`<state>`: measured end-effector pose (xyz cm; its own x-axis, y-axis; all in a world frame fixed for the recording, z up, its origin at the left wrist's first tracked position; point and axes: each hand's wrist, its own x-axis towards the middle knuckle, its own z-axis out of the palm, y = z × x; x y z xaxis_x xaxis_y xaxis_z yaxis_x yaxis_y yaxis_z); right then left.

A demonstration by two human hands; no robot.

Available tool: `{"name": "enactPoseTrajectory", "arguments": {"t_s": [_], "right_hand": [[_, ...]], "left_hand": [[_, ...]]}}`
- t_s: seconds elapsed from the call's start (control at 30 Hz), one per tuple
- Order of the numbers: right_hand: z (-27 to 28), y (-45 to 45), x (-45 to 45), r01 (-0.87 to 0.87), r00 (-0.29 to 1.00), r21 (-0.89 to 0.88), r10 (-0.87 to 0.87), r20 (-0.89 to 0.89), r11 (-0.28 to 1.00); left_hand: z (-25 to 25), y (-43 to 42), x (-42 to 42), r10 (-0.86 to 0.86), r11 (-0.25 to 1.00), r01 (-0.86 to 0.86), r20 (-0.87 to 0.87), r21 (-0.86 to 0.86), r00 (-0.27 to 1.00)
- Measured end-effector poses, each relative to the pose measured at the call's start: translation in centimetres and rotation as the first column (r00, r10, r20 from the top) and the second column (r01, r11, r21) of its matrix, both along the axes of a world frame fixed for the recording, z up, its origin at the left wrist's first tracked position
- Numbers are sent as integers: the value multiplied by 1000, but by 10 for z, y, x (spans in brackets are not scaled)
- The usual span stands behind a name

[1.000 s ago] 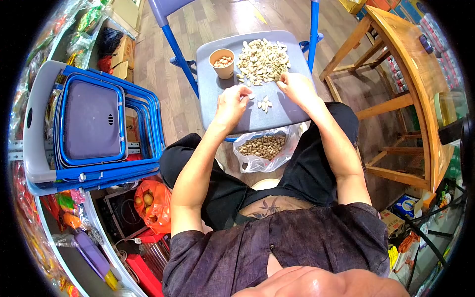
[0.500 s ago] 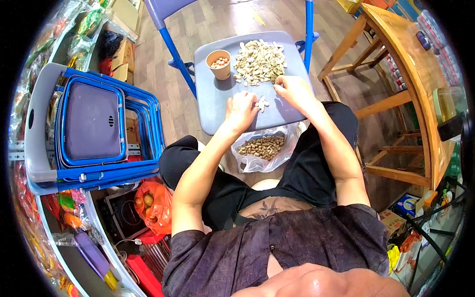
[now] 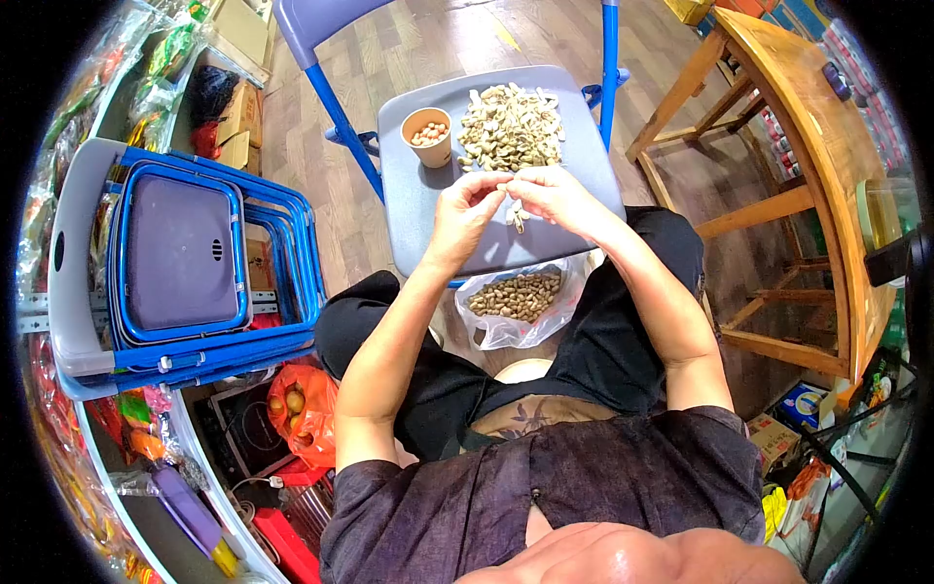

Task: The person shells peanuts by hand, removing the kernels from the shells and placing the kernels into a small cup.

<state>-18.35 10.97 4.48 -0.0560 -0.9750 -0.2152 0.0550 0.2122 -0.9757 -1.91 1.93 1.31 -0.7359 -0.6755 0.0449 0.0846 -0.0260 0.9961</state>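
- I see the left hand (image 3: 462,212) and the right hand (image 3: 552,200) meet, fingertips together, just above the centre of the frame, over the seat (image 3: 411,209).
- I cannot tell how far either grip closes; anything between the fingertips is too small to make out.
- Pale pieces (image 3: 517,217) lie on the seat, just below the fingertips.
- Shells (image 3: 511,122) heap at upper centre, the cup (image 3: 431,156) of nuts (image 3: 429,133) to their left.
- At mid-frame, the bag (image 3: 559,326) holds peanuts (image 3: 516,296).
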Motion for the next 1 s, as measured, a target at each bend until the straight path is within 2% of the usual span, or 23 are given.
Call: {"name": "enactPoseTrajectory", "arguments": {"t_s": [0.17, 0.23, 0.43, 0.57, 0.67, 0.7, 0.8, 0.87, 0.93, 1.0], "right_hand": [[-3, -6, 5, 13, 1000, -23, -14, -23, 1000], [-1, -7, 6, -1, 999, 29, 0, 43, 1000], [-11, -12, 11, -25, 995, -3, 25, 98, 1000], [-5, -9, 15, 10, 999, 38, -8, -38, 999], [-16, -10, 15, 8, 1000, 1, -8, 29, 1000], [-11, -11, 13, -14, 999, -59, 16, 45, 998], [-5, -9, 18, 28, 995, -27, -25, 94, 999], [-11, -9, 21, 45, 996, 7, -46, 80, 999], [-20, -9, 21, 47, 996, -15, -46, 71, 999], [-23, -9, 23, 49, 997, -34, -47, 67, 998]], "left_hand": [[0, -6, 0, 28, 999, -28, -24, 25, 999], [2, -7, -1, 48, 998, -46, -59, 41, 997], [-2, -13, 2, 7, 998, -4, -56, 60, 998], [-1, -9, 3, 7, 1000, -6, -45, 15, 999], [-9, -10, 1, -5, 1000, 8, -81, 29, 997], [-7, -11, 0, 1, 1000, 0, -77, 15, 997], [-9, -9, 1, -4, 998, 11, -110, 60, 994], [-13, -10, 3, 1, 998, 6, -113, 65, 994], [-15, -12, 7, -48, 998, 51, -53, 46, 997], [-15, -10, 8, -25, 999, 27, -45, 28, 999]]}}
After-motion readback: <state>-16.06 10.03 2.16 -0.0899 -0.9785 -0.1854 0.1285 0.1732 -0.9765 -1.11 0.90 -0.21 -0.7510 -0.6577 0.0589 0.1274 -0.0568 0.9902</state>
